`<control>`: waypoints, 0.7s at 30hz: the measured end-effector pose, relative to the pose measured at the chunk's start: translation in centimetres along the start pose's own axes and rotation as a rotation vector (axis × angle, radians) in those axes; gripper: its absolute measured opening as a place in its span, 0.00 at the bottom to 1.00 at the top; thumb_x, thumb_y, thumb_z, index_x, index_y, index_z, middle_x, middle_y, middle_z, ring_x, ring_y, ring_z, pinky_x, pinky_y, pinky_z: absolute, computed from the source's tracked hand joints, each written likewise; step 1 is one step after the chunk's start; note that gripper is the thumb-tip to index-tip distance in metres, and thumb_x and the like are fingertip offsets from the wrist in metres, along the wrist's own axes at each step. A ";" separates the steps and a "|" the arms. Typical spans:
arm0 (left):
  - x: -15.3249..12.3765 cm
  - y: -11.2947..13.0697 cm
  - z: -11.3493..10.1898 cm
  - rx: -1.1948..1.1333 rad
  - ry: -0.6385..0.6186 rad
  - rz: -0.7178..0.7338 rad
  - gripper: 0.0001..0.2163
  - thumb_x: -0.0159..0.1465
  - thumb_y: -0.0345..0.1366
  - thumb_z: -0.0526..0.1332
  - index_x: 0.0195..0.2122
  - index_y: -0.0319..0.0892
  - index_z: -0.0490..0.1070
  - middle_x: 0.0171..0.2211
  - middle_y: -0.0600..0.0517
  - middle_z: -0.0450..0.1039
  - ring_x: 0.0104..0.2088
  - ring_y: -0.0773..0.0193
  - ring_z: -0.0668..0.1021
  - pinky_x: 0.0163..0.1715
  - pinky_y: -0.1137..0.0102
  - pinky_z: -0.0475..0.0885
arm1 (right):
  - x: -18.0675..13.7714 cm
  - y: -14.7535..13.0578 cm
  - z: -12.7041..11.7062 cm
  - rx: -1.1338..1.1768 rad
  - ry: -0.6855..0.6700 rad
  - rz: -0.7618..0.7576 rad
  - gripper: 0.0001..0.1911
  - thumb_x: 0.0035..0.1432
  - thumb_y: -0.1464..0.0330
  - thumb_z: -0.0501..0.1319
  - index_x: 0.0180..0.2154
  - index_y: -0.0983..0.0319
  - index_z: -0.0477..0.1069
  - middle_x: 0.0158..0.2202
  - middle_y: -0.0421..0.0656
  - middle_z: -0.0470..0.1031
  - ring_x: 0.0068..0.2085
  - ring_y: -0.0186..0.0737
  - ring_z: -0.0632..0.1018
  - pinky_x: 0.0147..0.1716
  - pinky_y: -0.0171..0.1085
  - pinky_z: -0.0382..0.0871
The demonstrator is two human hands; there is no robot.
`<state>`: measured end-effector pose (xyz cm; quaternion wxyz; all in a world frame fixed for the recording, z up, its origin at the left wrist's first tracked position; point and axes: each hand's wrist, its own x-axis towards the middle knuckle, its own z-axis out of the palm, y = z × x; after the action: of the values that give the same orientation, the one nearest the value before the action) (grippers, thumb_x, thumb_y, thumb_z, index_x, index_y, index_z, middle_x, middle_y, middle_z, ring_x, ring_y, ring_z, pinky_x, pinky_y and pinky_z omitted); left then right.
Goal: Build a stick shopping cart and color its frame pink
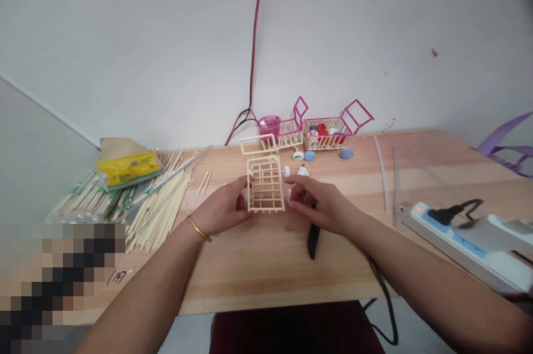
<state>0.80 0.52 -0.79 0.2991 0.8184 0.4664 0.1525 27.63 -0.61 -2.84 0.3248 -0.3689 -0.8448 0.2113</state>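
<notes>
A small unpainted cart frame (265,182) built of thin wooden sticks stands on the wooden table (266,265), with a stick handle frame at its top. My left hand (222,211) grips the frame's left side, fingers curled; a gold bangle sits on that wrist. My right hand (320,204) pinches at the frame's right side, close to a white wheel cap (286,171). A black tool (313,237), partly hidden, lies under my right hand.
Piles of bamboo sticks (154,204) and a yellow tissue pack (127,165) lie at the left. Pink stick carts (328,132) with bottle caps and a pink cup (270,124) stand at the back. A white power strip (462,240) and clear ruler (397,176) lie right.
</notes>
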 end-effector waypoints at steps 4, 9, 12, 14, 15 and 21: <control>0.0 0.1 0.0 -0.006 0.003 0.010 0.27 0.55 0.30 0.63 0.57 0.42 0.61 0.34 0.53 0.74 0.28 0.64 0.75 0.29 0.71 0.67 | -0.1 -0.1 0.0 0.065 0.066 -0.004 0.21 0.62 0.68 0.60 0.56 0.57 0.61 0.33 0.39 0.75 0.31 0.34 0.75 0.30 0.33 0.70; 0.0 0.0 0.0 -0.019 0.013 0.042 0.28 0.55 0.30 0.63 0.58 0.42 0.60 0.34 0.53 0.74 0.29 0.64 0.75 0.30 0.70 0.68 | 0.1 -0.1 -0.1 -0.012 -0.008 -0.110 0.18 0.62 0.69 0.60 0.54 0.58 0.65 0.33 0.40 0.75 0.30 0.33 0.74 0.31 0.34 0.69; 0.0 0.1 -0.1 -0.046 0.008 0.040 0.26 0.56 0.31 0.62 0.57 0.42 0.61 0.32 0.54 0.73 0.29 0.64 0.75 0.31 0.70 0.69 | 0.1 0.0 -0.1 -0.034 -0.008 -0.103 0.16 0.62 0.68 0.60 0.53 0.59 0.66 0.34 0.41 0.75 0.30 0.33 0.74 0.31 0.34 0.69; 0.0 0.2 -0.1 -0.050 0.006 0.038 0.26 0.56 0.31 0.63 0.56 0.42 0.61 0.31 0.55 0.72 0.28 0.64 0.75 0.30 0.70 0.69 | 0.1 0.1 -0.1 -0.029 -0.005 -0.090 0.16 0.63 0.67 0.60 0.53 0.59 0.66 0.34 0.41 0.75 0.29 0.33 0.74 0.30 0.33 0.69; 0.0 0.3 -0.1 -0.049 0.006 0.039 0.26 0.56 0.32 0.63 0.56 0.42 0.61 0.30 0.55 0.72 0.28 0.64 0.75 0.30 0.70 0.69 | 0.1 0.1 -0.1 -0.022 -0.006 -0.085 0.16 0.63 0.67 0.60 0.53 0.59 0.66 0.34 0.41 0.75 0.29 0.33 0.74 0.30 0.33 0.69; 0.0 0.3 -0.1 -0.047 -0.003 0.015 0.25 0.56 0.32 0.63 0.55 0.43 0.61 0.29 0.56 0.72 0.27 0.64 0.75 0.29 0.70 0.68 | 0.1 0.0 -0.2 0.002 -0.033 -0.052 0.16 0.63 0.67 0.60 0.52 0.59 0.67 0.33 0.40 0.75 0.28 0.32 0.73 0.28 0.32 0.68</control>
<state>0.90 0.41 -0.49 0.3177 0.8149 0.4560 0.1646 27.74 -0.53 -2.66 0.3166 -0.3429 -0.8592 0.2097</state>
